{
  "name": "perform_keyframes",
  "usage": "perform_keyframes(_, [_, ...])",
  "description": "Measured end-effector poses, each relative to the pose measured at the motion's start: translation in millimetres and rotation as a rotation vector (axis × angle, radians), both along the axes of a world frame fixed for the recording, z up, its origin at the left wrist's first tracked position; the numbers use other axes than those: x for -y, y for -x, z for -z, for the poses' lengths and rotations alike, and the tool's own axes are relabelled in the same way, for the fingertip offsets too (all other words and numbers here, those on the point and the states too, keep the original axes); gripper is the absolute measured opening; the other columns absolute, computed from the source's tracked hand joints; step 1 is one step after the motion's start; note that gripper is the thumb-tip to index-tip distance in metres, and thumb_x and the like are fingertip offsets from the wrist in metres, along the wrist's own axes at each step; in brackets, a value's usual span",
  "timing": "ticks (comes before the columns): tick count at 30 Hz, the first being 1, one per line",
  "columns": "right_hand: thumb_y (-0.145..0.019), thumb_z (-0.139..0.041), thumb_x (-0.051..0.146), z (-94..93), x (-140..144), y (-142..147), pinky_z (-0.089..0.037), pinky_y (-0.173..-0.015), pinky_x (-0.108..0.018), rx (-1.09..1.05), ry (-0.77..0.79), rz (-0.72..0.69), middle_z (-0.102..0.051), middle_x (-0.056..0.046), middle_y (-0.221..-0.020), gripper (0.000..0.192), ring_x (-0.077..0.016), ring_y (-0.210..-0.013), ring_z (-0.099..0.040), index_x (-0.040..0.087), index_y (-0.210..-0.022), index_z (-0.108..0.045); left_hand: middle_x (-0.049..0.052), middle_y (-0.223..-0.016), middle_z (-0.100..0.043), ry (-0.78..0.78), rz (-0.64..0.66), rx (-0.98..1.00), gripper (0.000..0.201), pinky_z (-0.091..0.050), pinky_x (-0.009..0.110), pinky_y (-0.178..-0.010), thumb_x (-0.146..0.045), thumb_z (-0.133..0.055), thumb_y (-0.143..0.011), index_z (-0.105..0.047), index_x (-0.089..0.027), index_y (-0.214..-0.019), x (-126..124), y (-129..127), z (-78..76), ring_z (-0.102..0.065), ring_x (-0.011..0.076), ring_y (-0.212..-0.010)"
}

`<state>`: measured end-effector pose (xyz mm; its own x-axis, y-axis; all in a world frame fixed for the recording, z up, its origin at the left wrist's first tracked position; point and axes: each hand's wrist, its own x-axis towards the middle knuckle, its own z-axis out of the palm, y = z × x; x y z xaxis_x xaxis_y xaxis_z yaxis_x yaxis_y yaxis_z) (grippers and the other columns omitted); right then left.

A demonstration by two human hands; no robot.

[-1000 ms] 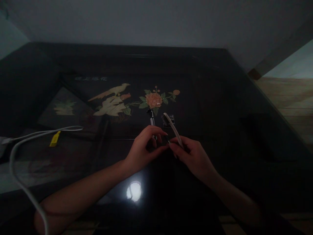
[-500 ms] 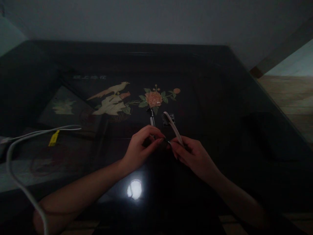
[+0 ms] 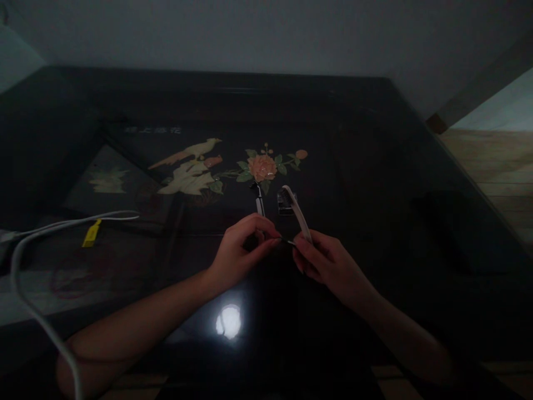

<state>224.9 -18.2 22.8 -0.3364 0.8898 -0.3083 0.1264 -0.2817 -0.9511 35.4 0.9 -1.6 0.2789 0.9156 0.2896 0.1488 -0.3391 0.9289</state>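
My left hand (image 3: 245, 244) is closed in a pinch on one end of a thin dark piece (image 3: 285, 240), which spans the small gap between my hands. My right hand (image 3: 322, 258) grips a curved pale strip (image 3: 298, 214) that arches up and away from its fingers. The other end of the thin piece, lighter there, meets the right fingertips. Behind my left fingers lies a slim black-and-white item (image 3: 260, 205), partly hidden. Close to the strip's far end sits a small dark, shiny object (image 3: 285, 210). In the dim light their exact kinds cannot be made out.
The glossy black table (image 3: 353, 139) carries bird and flower decoration. On the left runs a white cable (image 3: 31, 308) with a yellow tag (image 3: 90, 234). A dark flat shape (image 3: 462, 230) lies to the right. A wall (image 3: 233, 36) stands behind the table.
My right hand has shifted slightly right, so more of the thin dark piece shows between the hands. The pale strip has moved a little right with it. My left hand stays nearly still.
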Motion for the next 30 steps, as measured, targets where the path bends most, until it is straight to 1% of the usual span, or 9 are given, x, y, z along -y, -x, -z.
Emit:
perform_keyframes(5, [-0.089, -0.053, 0.054, 0.6, -0.2, -0.3, -0.029, -0.043, -0.019, 0.015, -0.011, 0.032, -0.047, 0.003, -0.06, 0.039, -0.0072, -0.05, -0.039, 0.019, -0.071, -0.05, 0.004, -0.079, -0.065, -0.064, 0.023, 0.004, 0.01, -0.048, 0.023, -0.063, -0.024, -0.069, -0.084, -0.066, -0.016, -0.078, 0.2, 0.1, -0.7, -0.06, 0.0127, -0.07])
perform_keyframes(11, [-0.088, -0.055, 0.052, 3.2, 0.6, -0.4, -0.028, -0.043, -0.02, 0.07, -0.128, 0.109, -0.045, 0.004, -0.057, 0.038, -0.0079, -0.05, -0.04, 0.019, -0.069, -0.051, 0.002, -0.076, -0.065, -0.189, 0.042, -0.014, 0.008, -0.048, 0.021, -0.06, -0.018, -0.073, -0.08, -0.066, -0.015, -0.077, -0.6, 1.7, 1.1, -0.06, 0.0104, -0.066])
perform_keyframes(13, [-0.089, -0.054, 0.05, 3.4, 0.7, -1.5, -0.028, -0.043, -0.02, 0.09, -0.161, 0.112, -0.045, 0.004, -0.057, 0.037, -0.0082, -0.05, -0.04, 0.018, -0.069, -0.052, 0.002, -0.075, -0.065, -0.197, 0.059, -0.012, 0.01, -0.048, 0.021, -0.06, -0.019, -0.075, -0.079, -0.066, -0.015, -0.076, -0.5, 1.6, 1.5, -0.059, 0.0104, -0.065])
perform_keyframes(16, [-0.09, -0.054, 0.048, 3.8, 0.1, -4.4, -0.029, -0.045, -0.021, 0.098, -0.197, 0.085, -0.047, 0.004, -0.058, 0.034, -0.0086, -0.05, -0.041, 0.018, -0.073, -0.055, 0.002, -0.074, -0.064, -0.159, 0.086, 0.008, 0.016, -0.048, 0.021, -0.058, -0.025, -0.077, -0.077, -0.065, -0.015, -0.077, 0.6, 0.8, 1.5, -0.058, 0.0109, -0.064])
perform_keyframes(19, [-0.091, -0.054, 0.045, 3.6, -1.1, -6.9, -0.03, -0.046, -0.021, 0.12, -0.242, 0.049, -0.046, 0.004, -0.059, 0.032, -0.0086, -0.051, -0.04, 0.017, -0.075, -0.057, 0.003, -0.079, -0.065, -0.116, 0.116, 0.007, 0.026, -0.048, 0.021, -0.056, -0.031, -0.079, -0.075, -0.066, -0.015, -0.09, 1.4, -0.3, 1.0, -0.057, 0.011, -0.065])
perform_keyframes(22, [-0.091, -0.054, 0.045, 2.2, -2.2, -7.8, -0.031, -0.047, -0.021, 0.151, -0.287, 0.003, -0.046, 0.005, -0.059, 0.034, -0.0087, -0.051, -0.039, 0.017, -0.074, -0.059, 0.004, -0.084, -0.064, -0.182, 0.172, -0.037, 0.042, -0.049, 0.021, -0.059, -0.034, -0.081, -0.072, -0.066, -0.016, -0.106, 0.5, -1.2, 0.7, -0.058, 0.0121, -0.071])
perform_keyframes(24, [-0.091, -0.054, 0.047, 1.2, -2.6, -7.7, -0.032, -0.048, -0.022, 0.156, -0.312, -0.021, -0.047, 0.004, -0.059, 0.035, -0.0091, -0.051, -0.04, 0.017, -0.075, -0.061, 0.004, -0.087, -0.063, -0.23, 0.205, -0.061, 0.049, -0.05, 0.021, -0.062, -0.035, -0.081, -0.071, -0.065, -0.018, -0.114, -0.4, -1.5, 0.8, -0.058, 0.0132, -0.075])
perform_keyframes(27, [-0.091, -0.054, 0.049, 0.5, -2.6, -7.5, -0.034, -0.05, -0.022, 0.152, -0.321, -0.05, -0.051, 0.003, -0.063, 0.036, -0.0098, -0.054, -0.043, 0.016, -0.08, -0.065, 0.005, -0.093, -0.061, -0.221, 0.245, -0.09, 0.052, -0.05, 0.021, -0.061, -0.037, -0.078, -0.075, -0.063, -0.021, -0.121, -0.6, -1.4, 1.4, -0.058, 0.0139, -0.079])
perform_keyframes(30, [-0.09, -0.055, 0.051, 0.8, -2.5, -7.2, -0.034, -0.049, -0.022, 0.137, -0.289, -0.049, -0.051, 0.003, -0.063, 0.037, -0.0096, -0.053, -0.042, 0.016, -0.082, -0.067, 0.007, -0.097, -0.06, -0.22, 0.265, -0.106, 0.051, -0.051, 0.021, -0.061, -0.037, -0.076, -0.077, -0.063, -0.023, -0.124, 0.3, -0.6, 2.1, -0.059, 0.0149, -0.082])
